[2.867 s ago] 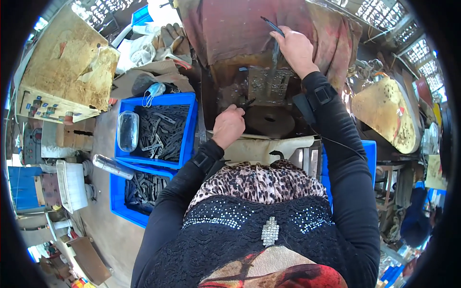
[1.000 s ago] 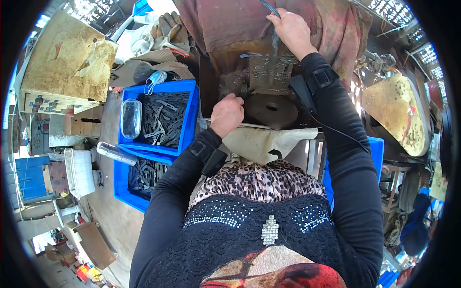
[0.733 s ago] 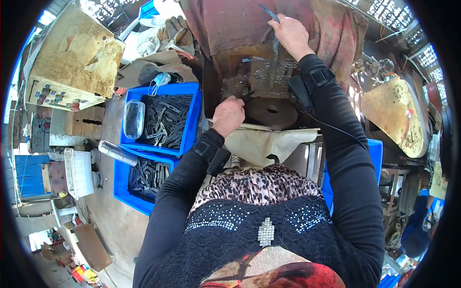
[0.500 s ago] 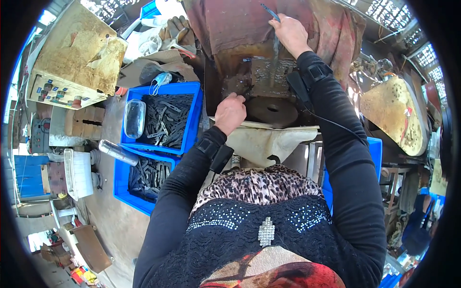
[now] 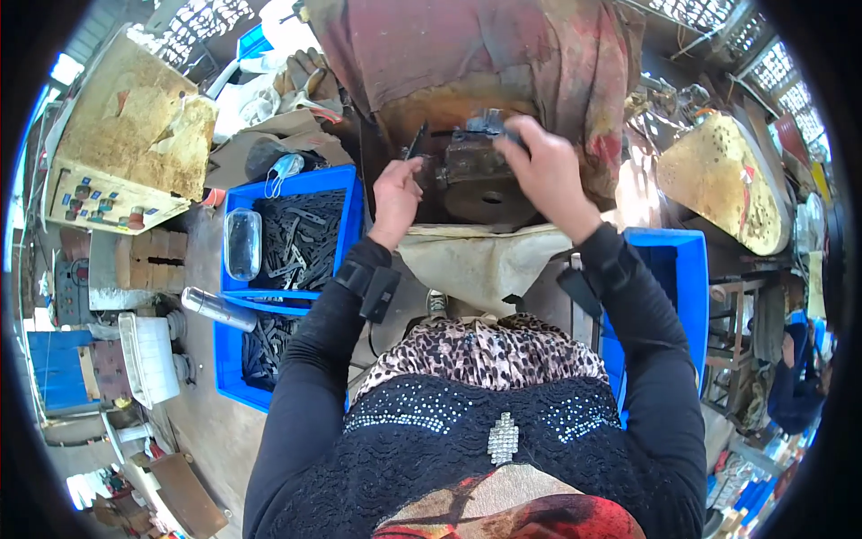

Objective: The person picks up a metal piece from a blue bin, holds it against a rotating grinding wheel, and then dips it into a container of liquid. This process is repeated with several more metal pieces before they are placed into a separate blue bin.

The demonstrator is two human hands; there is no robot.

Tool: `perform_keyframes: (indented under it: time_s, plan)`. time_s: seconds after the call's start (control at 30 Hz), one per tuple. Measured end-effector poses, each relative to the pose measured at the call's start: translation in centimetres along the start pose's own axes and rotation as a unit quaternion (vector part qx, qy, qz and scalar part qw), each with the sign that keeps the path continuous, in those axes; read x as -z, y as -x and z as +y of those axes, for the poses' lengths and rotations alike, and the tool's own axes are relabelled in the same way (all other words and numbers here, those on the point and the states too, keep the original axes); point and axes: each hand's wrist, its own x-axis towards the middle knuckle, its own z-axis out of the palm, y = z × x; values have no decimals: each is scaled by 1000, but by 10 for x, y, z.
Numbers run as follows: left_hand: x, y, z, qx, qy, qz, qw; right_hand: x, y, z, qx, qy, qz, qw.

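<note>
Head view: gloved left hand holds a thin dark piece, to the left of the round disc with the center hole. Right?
One thing is off: the left hand is bare, not gloved, as the head view shows. The rest stands: it holds a thin dark piece, to the left of the round disc with the center hole.

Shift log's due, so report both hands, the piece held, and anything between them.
Left hand gripping thin dark strip, far end leaning right. Right hand blurred, grip unclear. Dark metal block between hands, beyond holed disc.
</note>
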Motion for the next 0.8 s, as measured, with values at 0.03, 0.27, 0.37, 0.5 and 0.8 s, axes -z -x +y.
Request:
perform_keyframes:
  time_s: [0.03,0.27,0.37,0.5,0.8]
  plan:
    - [1,-11,-2,-37,-41,-12,998,4,19,-6,5,-21,-24,999]
    - [-4,-60,-21,-295,-352,-94,883,7,109,-7,91,-24,-93,991]
    - [-4,-56,-24,-287,-420,-179,842,7,132,-5,96,-17,-135,986]
    - [-8,-54,-17,-299,-434,-210,823,4,150,1,97,-19,-169,981]
    - [-21,-78,-69,-312,-485,-242,780,-3,150,2,0,-113,-155,981]
